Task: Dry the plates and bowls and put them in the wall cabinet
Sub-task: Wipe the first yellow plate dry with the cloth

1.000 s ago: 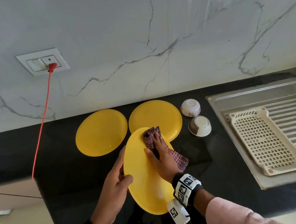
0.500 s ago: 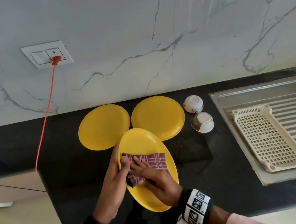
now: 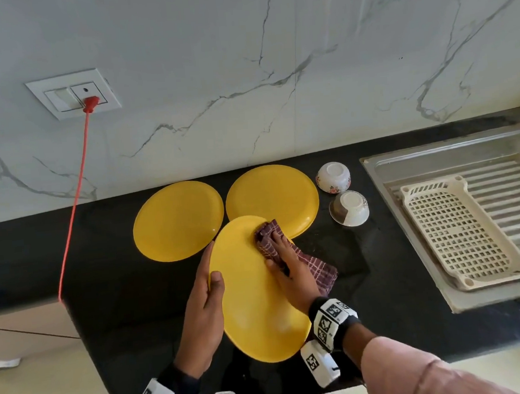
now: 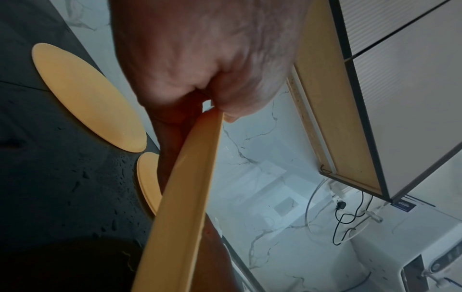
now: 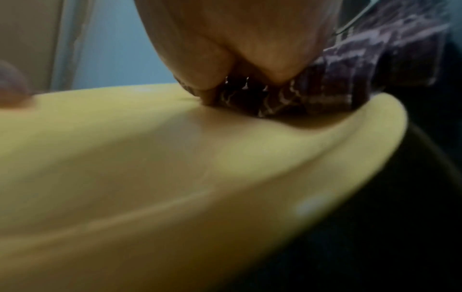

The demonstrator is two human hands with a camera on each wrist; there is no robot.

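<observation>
A yellow plate (image 3: 250,296) is held tilted above the black counter (image 3: 110,269). My left hand (image 3: 204,305) grips its left rim, thumb on the face and fingers behind; the left wrist view shows the rim (image 4: 185,197) edge-on in that grip. My right hand (image 3: 288,265) presses a maroon checked cloth (image 3: 267,236) against the plate's upper right, fingers curled over the cloth (image 5: 287,94). Two more yellow plates (image 3: 177,221) (image 3: 271,196) lie flat behind. Two small bowls (image 3: 333,176) (image 3: 349,208) sit upside down to their right.
A steel sink drainboard (image 3: 453,158) with a cream plastic rack (image 3: 461,232) lies at the right. A red cord (image 3: 74,197) hangs from a wall socket (image 3: 73,94) at the left. The wall cabinet's underside (image 4: 345,118) shows overhead in the left wrist view. The counter is wet.
My right hand has swept the cloth from the plate's lower left, beside my left hand, up to its upper right. The left hand keeps its grip on the rim.
</observation>
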